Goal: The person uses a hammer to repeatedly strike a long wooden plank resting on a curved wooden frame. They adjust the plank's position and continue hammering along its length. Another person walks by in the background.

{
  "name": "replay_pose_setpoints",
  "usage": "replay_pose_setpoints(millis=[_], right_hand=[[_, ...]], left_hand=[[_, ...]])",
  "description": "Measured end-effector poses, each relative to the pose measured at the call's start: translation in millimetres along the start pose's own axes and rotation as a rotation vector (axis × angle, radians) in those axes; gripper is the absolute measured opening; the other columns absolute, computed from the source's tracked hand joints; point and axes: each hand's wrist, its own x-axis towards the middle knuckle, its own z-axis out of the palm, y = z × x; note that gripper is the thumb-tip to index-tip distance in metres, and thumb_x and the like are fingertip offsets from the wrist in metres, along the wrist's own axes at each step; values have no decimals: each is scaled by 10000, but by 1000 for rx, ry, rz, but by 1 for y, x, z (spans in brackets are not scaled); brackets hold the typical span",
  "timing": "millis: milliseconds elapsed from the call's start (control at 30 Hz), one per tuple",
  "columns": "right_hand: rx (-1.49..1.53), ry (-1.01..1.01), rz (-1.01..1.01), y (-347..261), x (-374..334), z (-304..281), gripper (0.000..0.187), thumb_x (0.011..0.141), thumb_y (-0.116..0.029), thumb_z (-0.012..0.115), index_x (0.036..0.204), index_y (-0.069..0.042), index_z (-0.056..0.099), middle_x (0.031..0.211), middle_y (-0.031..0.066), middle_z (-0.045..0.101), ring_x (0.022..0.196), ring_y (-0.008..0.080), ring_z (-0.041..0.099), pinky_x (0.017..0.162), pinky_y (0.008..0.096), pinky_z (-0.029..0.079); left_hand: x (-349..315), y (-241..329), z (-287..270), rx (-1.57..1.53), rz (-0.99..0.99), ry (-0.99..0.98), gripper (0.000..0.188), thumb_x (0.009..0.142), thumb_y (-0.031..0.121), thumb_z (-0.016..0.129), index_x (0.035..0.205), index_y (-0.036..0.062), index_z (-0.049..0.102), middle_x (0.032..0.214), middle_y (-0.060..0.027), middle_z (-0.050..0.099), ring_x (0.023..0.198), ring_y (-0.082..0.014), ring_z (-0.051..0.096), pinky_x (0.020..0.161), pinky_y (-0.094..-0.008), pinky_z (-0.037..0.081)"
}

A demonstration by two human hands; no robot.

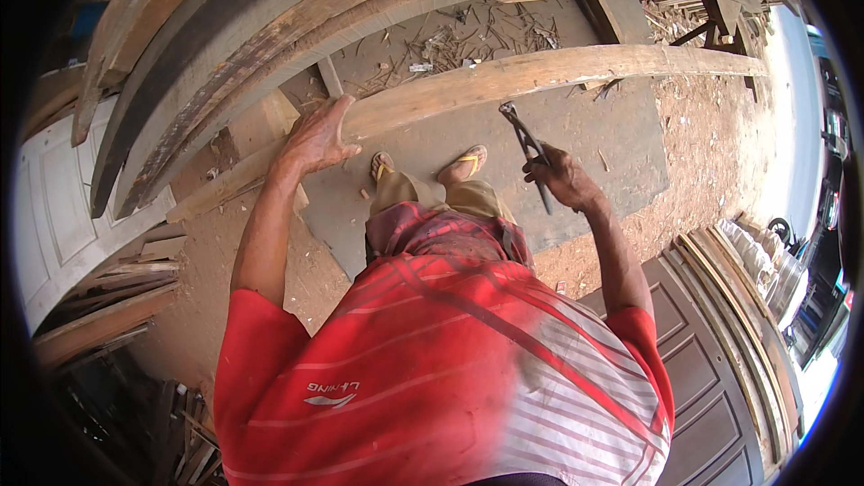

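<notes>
Large curved-looking timbers (pixel 360 13), stacked, sweep across the far side and down to your left, closing off the ground beyond. Nearer you, a single long beam (pixel 540 72) runs crosswise just ahead of your feet, a barrier between you and the stack. Under its middle lies a dark sheet (pixel 594 139), spread on the chip-strewn ground. A brown panelled door (pixel 697 364) lies at your lower right, with long wooden strips (pixel 742 310) ranged along its outer edge; a white panelled door (pixel 63 202) stands at your far left, above a pile of offcuts (pixel 108 319). Your left hand (pixel 317 137) is opened wide, thumb well apart from the fingers, and laid over the beam. Your right hand (pixel 562 177) is curled closed round the handles of dark metal pincers (pixel 519 129), whose head points at the beam's near edge. Your yellow-strapped sandals (pixel 471 160) rest on the sheet. Smallest, thin nail-like pieces (pixel 535 34) litter the space between beam and stack.
</notes>
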Motion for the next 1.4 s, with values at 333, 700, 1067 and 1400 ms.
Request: replay_pose_setpoints(millis=[333,700,1067,1400], right_hand=[[347,142,-42,-31,1,121,393,981,-146,516,1327,37,555,1114,189,732,1089,266,708,980,391,532],[276,265,-78,-39,2,145,329,983,-162,508,1235,36,583,1046,193,732,1033,280,706,938,398,533],[34,188,15,-34,4,110,356,1049,-236,522,1247,58,551,862,263,671,844,417,670,751,479,515],[-186,107,-192,-22,9,67,348,1051,-230,552,1283,28,568,718,216,622,630,343,596,637,463,472]], left_hand=[[3,-8,-1,-5,83,19,753,751,243,874,1349,27,470,1370,-241,570,1292,-442,535,1077,-495,457],[7,-13,-2,17,95,-53,976,749,298,878,1510,-36,366,1508,-281,476,1382,-427,486,1163,-466,414],[7,-13,1,21,96,-23,926,747,286,878,1479,-22,402,1469,-264,513,1356,-432,501,1138,-475,431],[9,-16,2,-30,71,-52,940,725,289,894,1470,-15,407,1427,-268,546,1320,-432,533,1120,-478,444]])
